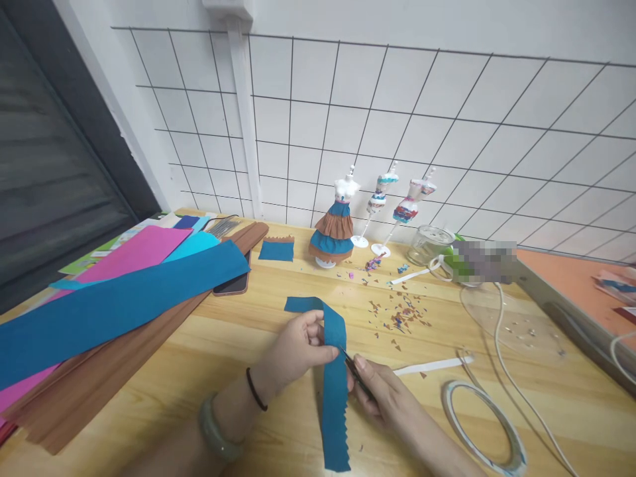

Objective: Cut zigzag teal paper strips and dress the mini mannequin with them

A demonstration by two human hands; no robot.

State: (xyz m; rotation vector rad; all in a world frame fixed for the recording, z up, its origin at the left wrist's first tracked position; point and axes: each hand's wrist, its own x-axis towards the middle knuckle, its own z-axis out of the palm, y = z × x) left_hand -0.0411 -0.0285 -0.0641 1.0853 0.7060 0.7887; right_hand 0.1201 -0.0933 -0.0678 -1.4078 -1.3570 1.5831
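Observation:
A long blue strip of crepe paper (pixel 335 397) hangs from my left hand (pixel 309 341), pinched between thumb and fingers. Its lower right edge is cut in a zigzag; the upper end bends away to the left over the table. My right hand (pixel 380 391) is closed around small dark scissors (pixel 358 376), whose tips meet the strip's right edge just beside my left thumb. Most of the scissors' handle is hidden by my fingers. Beyond the strip stands a small dress form in a tiered blue and brown skirt (pixel 334 232).
Stacked coloured paper sheets (pixel 124 301) cover the left side, partly over a phone (pixel 232 283). Two more mini dress forms (pixel 407 209), a glass jar (pixel 430 245) and paper scraps (pixel 405 311) lie behind. A tape roll (pixel 450 404) and white cable (pixel 511 371) are at right.

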